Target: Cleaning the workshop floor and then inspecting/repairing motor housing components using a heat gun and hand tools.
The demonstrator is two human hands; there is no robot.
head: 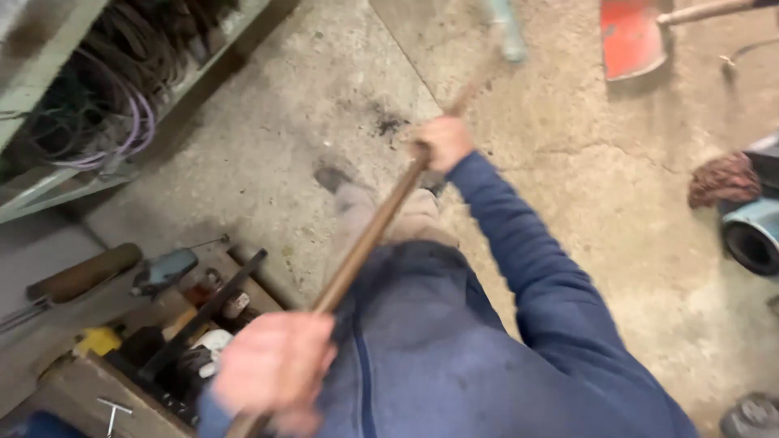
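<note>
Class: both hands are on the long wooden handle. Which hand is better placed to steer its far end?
Probably the right hand: it grips the wooden handle farther along, arm extended, nearer the blurred far end. The left hand clasps the near end, close to the body.

Stained concrete floor [324, 105], metal shelf [49, 182] of coiled cables [105, 105] at left, cluttered wooden toolbox [81, 381], red shovel blade [631, 36]

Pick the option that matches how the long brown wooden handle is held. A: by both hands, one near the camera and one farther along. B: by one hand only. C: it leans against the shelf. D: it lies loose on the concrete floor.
A: the left hand grips the long brown wooden handle close to the camera, and the right hand grips it farther along.
</note>
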